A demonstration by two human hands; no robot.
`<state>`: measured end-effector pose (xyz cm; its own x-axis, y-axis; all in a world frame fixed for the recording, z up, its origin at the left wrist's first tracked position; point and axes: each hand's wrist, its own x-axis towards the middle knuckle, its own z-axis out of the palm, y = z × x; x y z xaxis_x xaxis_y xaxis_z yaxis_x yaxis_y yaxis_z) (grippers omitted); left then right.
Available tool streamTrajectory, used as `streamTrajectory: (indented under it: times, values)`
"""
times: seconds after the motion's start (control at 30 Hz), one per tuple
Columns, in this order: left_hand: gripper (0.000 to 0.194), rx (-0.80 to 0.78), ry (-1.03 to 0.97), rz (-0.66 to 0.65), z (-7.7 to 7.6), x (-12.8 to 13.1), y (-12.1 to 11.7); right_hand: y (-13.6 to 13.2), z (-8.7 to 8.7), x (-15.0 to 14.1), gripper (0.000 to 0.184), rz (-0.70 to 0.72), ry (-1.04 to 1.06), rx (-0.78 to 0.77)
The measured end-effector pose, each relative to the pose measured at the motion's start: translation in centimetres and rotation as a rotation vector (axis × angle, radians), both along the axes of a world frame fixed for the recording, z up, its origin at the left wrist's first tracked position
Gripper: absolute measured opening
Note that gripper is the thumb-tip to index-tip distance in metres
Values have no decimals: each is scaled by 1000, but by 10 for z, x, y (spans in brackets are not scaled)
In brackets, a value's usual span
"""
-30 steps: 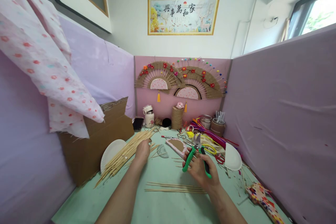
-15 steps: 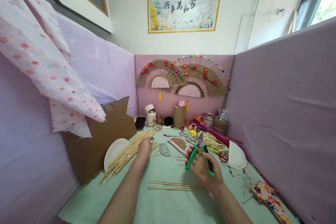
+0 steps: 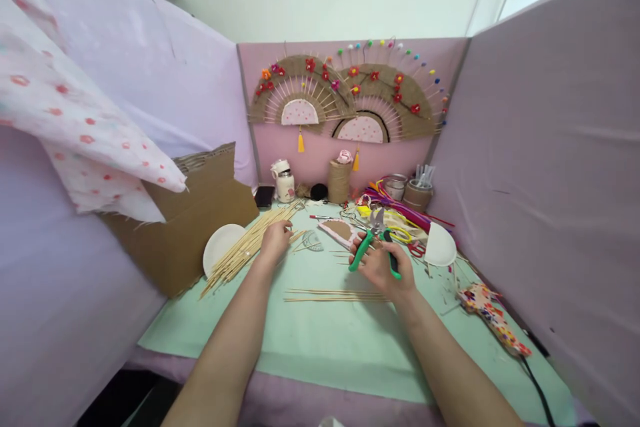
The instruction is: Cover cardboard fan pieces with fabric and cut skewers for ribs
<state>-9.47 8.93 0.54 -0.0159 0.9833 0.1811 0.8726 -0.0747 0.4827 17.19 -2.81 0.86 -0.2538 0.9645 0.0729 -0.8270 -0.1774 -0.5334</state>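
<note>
Green-handled pruning shears [image 3: 361,251] lie in my right hand [image 3: 384,268], their blades spread and pointing away from me. On the left, my left hand [image 3: 276,242] is curled at the right side of a heap of bamboo skewers [image 3: 245,248]. Its fingertips are pressed together, and what they hold, if anything, is too small to make out. Between the hands lie a clear protractor [image 3: 313,241] and a half-round cardboard piece with a pink rim [image 3: 338,231]. Several loose skewers [image 3: 325,299] lie side by side nearer to me, partly below my right hand.
A paper plate [image 3: 219,245] leans by a cardboard sheet [image 3: 185,240] at left. At right are a folded white plate [image 3: 440,245], red scissors [image 3: 416,250] and a flower-patterned glue gun [image 3: 493,317] with a cord. Twine [image 3: 339,181] and a bottle [image 3: 284,183] stand behind.
The view has tilted down, so the table's front edge now shows and everything sits higher in the picture. Both hands stay in nearly the same places, the shears still in the right.
</note>
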Motion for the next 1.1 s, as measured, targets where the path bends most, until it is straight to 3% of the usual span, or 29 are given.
streamTrajectory:
  times: [0.2, 0.43, 0.63, 0.73, 0.83, 0.93, 1.03, 1.1]
  values:
    - [33, -2, 80, -23, -1, 3, 0, -1, 1, 0, 30, -4, -15, 12]
    - [17, -45, 197, -169, -12, 30, -10, -1, 2, -1, 29, -19, 5, -18]
    - [18, -64, 246, -156, -17, 35, -15, -2, 4, -1, 30, -33, -11, -27]
    - [22, -34, 226, -141, -7, 38, -14, -2, 10, 8, 30, -144, -7, 38]
    - [21, 29, 131, -167, 11, 52, -17, -2, 17, 21, 30, -367, 20, 143]
    - [16, 109, 8, -287, 33, 82, -20, -3, 21, 31, 28, -549, 30, 193]
    - [13, 139, -10, -423, 52, 123, -16, -3, 22, 33, 27, -604, 10, 191]
    - [13, 158, -19, -520, 55, 149, -9, -3, 22, 31, 26, -605, -3, 187]
